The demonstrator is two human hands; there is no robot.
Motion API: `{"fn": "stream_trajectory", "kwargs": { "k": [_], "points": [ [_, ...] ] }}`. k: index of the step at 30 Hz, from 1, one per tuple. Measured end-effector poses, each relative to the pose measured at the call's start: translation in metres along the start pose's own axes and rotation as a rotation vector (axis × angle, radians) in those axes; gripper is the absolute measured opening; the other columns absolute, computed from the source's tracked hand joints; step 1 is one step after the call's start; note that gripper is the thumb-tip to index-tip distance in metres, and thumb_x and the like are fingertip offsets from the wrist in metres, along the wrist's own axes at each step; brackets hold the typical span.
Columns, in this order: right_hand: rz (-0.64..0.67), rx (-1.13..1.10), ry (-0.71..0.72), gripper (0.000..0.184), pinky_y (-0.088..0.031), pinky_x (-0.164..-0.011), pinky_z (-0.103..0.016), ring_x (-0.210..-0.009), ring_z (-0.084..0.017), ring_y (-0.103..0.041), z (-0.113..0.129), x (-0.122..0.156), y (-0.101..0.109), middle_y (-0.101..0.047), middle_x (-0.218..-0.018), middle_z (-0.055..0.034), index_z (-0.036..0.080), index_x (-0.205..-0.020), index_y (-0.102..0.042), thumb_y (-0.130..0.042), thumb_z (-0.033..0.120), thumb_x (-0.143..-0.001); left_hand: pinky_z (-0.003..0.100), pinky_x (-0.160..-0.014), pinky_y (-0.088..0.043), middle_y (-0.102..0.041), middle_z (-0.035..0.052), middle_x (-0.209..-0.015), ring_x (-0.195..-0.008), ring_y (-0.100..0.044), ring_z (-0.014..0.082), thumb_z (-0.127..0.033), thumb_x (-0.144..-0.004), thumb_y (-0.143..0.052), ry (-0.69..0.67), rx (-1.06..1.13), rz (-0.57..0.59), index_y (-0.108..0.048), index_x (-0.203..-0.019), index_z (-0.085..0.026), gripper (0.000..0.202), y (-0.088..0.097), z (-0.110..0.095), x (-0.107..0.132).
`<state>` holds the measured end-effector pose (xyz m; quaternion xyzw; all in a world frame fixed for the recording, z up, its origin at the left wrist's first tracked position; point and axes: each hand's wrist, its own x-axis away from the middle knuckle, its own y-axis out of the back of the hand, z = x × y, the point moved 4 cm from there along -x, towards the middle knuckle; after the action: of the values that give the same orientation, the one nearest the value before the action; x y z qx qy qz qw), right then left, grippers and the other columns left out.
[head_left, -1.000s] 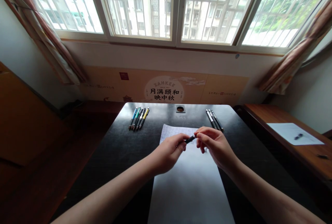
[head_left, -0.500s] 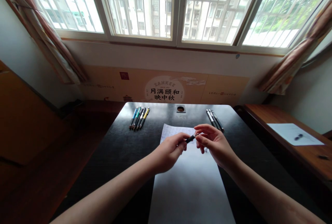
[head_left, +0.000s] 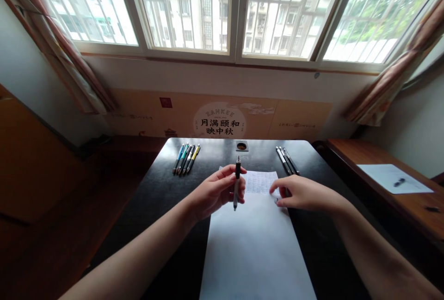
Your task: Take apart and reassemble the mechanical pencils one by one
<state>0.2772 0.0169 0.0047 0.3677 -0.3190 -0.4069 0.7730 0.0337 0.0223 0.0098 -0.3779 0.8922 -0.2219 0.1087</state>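
My left hand (head_left: 218, 189) grips a pen (head_left: 237, 182) above the sheet of paper (head_left: 253, 240). The pen stands nearly upright, its dark grip and narrow end at the top, its pale barrel below. At the right edge of the paper, my right hand (head_left: 301, 191) hovers low with thumb and index finger bent but apart. Close to its thumb tip lies a small shiny piece (head_left: 276, 201), too small to name. Rows of small writing or print cover the far part of the paper.
Several pens (head_left: 186, 159) lie side by side at the desk's far left, blue, green and yellow among them. More dark and silver pens (head_left: 287, 160) lie at the far right. A round-holed fitting (head_left: 242, 146) is set in the black desk (head_left: 152, 212). Another sheet (head_left: 388, 177) rests on a brown side table.
My right hand has left the pen and moved right and down to the small piece. My left hand has turned the pen from slanted to nearly upright.
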Motion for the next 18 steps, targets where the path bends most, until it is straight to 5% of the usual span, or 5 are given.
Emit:
{"fn": "stream_trajectory", "kwargs": {
  "k": [8,14,18],
  "points": [
    [-0.131,0.016,0.128,0.009,-0.040,-0.055,-0.027,-0.061,-0.018,-0.062,0.004,-0.002,-0.002,-0.071,-0.070,-0.0011,0.023,-0.075,-0.076,-0.073,0.015,-0.073,0.023,-0.054,-0.032,-0.058,0.0011,-0.077,-0.060,-0.049,0.0097,-0.042,-0.089,-0.065,0.016,-0.232,-0.073,-0.057,-0.113,-0.016,0.036,-0.002,0.002,-0.001],
    [-0.402,-0.394,0.221,0.018,-0.047,-0.054,-0.026,-0.067,-0.017,-0.064,0.014,-0.001,0.006,-0.072,-0.080,-0.0042,0.019,-0.095,-0.073,-0.072,0.035,-0.087,0.026,-0.059,-0.037,-0.055,0.0002,-0.076,-0.063,-0.047,0.0121,-0.034,-0.096,-0.047,-0.026,-0.827,-0.091,-0.061,-0.113,-0.014,0.029,-0.003,0.003,0.000],
    [-0.456,-0.631,0.289,0.024,-0.051,-0.053,-0.025,-0.077,-0.020,-0.070,0.026,0.001,0.001,-0.074,-0.087,-0.0083,0.017,-0.099,-0.069,-0.074,0.037,-0.087,0.029,-0.069,-0.041,-0.060,0.0015,-0.080,-0.074,-0.053,0.0157,-0.029,-0.098,-0.043,-0.062,-1.121,-0.062,-0.065,-0.107,-0.016,0.028,-0.008,0.001,0.002]
  ]
}}
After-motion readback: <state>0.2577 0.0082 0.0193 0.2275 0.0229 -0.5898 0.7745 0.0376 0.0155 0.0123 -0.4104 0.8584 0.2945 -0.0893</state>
